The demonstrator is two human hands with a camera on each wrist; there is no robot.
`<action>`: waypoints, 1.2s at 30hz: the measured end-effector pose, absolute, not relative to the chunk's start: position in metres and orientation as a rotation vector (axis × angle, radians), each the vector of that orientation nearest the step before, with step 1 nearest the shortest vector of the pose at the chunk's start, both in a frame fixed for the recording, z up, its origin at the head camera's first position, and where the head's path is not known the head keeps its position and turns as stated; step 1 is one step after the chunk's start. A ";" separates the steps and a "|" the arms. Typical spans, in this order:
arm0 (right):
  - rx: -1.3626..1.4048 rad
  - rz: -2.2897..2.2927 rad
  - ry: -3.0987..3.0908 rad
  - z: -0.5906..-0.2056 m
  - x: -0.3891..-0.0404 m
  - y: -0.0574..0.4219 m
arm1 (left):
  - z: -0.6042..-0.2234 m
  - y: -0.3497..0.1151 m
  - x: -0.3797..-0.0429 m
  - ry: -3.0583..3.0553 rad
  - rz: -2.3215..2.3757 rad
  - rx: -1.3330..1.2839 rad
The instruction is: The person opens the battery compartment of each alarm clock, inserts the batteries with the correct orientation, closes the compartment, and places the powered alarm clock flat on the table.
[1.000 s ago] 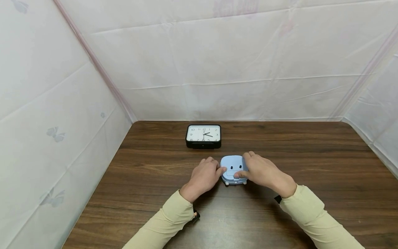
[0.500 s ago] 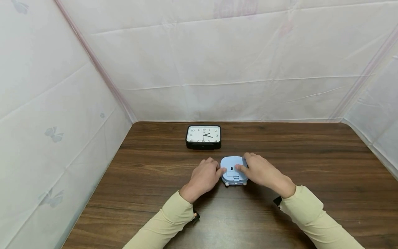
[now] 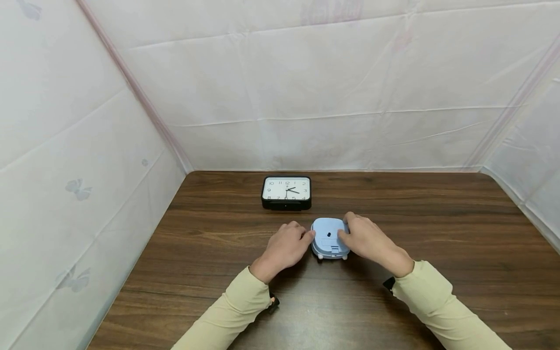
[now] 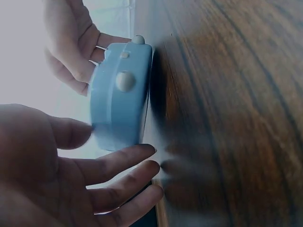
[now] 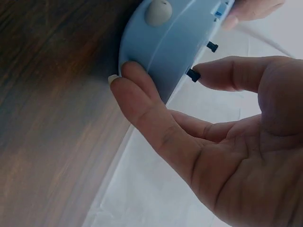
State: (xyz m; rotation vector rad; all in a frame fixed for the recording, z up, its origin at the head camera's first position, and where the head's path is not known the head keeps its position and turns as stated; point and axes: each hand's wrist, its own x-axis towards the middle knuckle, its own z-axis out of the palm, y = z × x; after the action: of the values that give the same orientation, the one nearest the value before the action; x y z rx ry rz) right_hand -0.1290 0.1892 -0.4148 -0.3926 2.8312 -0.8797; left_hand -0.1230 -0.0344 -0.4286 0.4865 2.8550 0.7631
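Note:
A light-blue alarm clock (image 3: 324, 227) with rounded corners lies face down on the table, its back turned up. Its back bears a battery cover and two small black knobs; the right knob (image 5: 193, 74) is against my right thumb. My right hand (image 3: 372, 240) grips the clock's right side, with its fingers curled round the edge. At the left side, my left hand (image 3: 284, 248) holds the clock between thumb and index finger, the other fingers spread near the tabletop. White round feet (image 4: 126, 81) stick out from the clock's near side. The dial is hidden underneath.
A black rectangular clock (image 3: 286, 193) with a white dial lies face up behind the hands, slightly left. The brown wooden table (image 3: 210, 233) meets pale sheeting (image 3: 306, 97) at its back and sides.
My right thumb has slid up from the battery cover onto the right knob. My left thumb has drawn back toward the clock's edge, and the clock has shifted and turned slightly.

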 end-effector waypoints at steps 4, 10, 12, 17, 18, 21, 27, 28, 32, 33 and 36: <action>-0.369 -0.930 2.782 -0.415 -0.129 0.190 | -0.428 -0.034 -0.123 2.824 0.808 0.465; -0.398 -0.928 2.782 -0.414 -0.127 0.189 | -0.428 -0.034 -0.124 2.811 0.877 0.476; -0.421 -0.908 2.827 -0.414 -0.127 0.190 | -0.428 -0.034 -0.124 2.806 0.895 0.478; -0.510 -0.922 2.919 -0.411 -0.126 0.190 | -0.428 -0.034 -0.124 2.793 0.913 0.487; -0.518 -0.932 2.916 -0.410 -0.126 0.190 | -0.427 -0.034 -0.124 2.789 0.918 0.488; -0.494 -0.923 2.894 -0.407 -0.125 0.189 | -0.427 -0.034 -0.125 2.780 0.932 0.483; -0.483 -0.880 2.900 -0.405 -0.124 0.188 | -0.427 -0.034 -0.126 2.774 0.972 0.477; -0.482 -0.881 2.905 -0.405 -0.124 0.188 | -0.427 -0.034 -0.126 2.773 0.973 0.477; -0.482 -0.878 2.921 -0.405 -0.124 0.188 | -0.427 -0.034 -0.125 2.769 0.974 0.477; -0.481 -0.881 2.919 -0.405 -0.124 0.188 | -0.427 -0.033 -0.125 2.769 0.970 0.480; -0.473 -0.909 2.898 -0.405 -0.125 0.188 | -0.426 -0.033 -0.125 2.770 0.957 0.505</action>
State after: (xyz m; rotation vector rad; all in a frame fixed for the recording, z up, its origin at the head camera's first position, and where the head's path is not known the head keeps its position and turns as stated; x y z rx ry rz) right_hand -0.1246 0.1876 -0.4051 -0.4732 2.8977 -0.9089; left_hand -0.1252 -0.0333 -0.4265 0.5048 2.7699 0.9573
